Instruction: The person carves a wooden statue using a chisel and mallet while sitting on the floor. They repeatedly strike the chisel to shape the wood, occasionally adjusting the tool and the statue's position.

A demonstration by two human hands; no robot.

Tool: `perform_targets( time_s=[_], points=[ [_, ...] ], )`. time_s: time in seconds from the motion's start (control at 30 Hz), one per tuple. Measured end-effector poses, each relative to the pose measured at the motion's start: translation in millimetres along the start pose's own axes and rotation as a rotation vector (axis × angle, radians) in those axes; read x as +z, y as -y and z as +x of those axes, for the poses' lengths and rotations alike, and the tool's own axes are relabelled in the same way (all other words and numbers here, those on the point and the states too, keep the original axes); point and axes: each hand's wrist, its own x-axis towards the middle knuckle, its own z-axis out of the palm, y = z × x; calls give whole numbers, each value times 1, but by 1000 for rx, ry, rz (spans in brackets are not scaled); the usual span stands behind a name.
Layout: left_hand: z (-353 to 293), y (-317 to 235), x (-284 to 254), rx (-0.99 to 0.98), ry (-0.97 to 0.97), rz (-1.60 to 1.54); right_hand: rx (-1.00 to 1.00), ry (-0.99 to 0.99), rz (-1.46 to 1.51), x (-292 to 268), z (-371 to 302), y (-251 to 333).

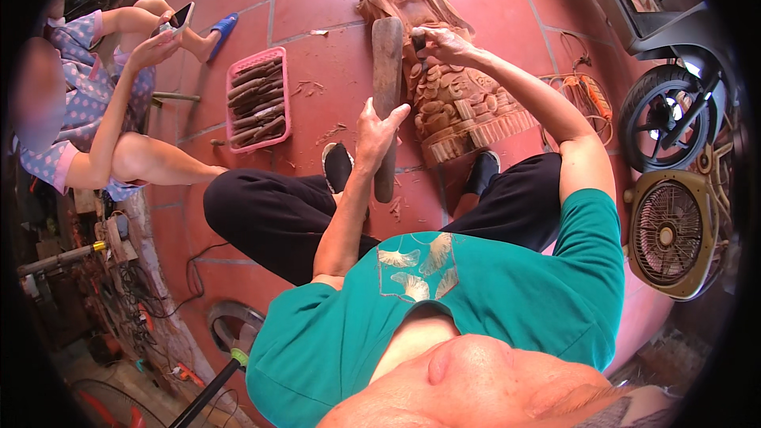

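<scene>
A carved reddish-brown wooden statue (pixel 464 107) lies on its back on the floor in front of me, its head at the far end. My left hand (pixel 376 136) is closed round a long, paddle-shaped wooden mallet (pixel 387 63), which stands out along the statue's left side. Over the statue's middle, my right hand (pixel 445 45) grips a dark chisel (pixel 418 41); only its short end shows, and the fingers cover the rest. Whether the chisel's tip touches the wood I cannot tell.
Left of the statue, a pink plastic basket (pixel 230 111) holds several chisels (pixel 258 95). Wood chips (pixel 309 87) dot the red tiles. A person (pixel 95 111) sits at left with a phone (pixel 182 16). On the right are a box fan (pixel 670 234), a motorbike wheel (pixel 666 117) and a wire basket (pixel 587 103).
</scene>
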Motion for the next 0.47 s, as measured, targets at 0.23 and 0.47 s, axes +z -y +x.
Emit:
perform_targets(
  time_s=[0.23, 0.47],
  points=[
    [-11, -25, 6, 113, -5, -107, 135, 169, -6, 2, 5, 13],
    [-15, -41, 9, 173, -139, -41, -47, 169, -109, 11, 5, 19]
  ],
)
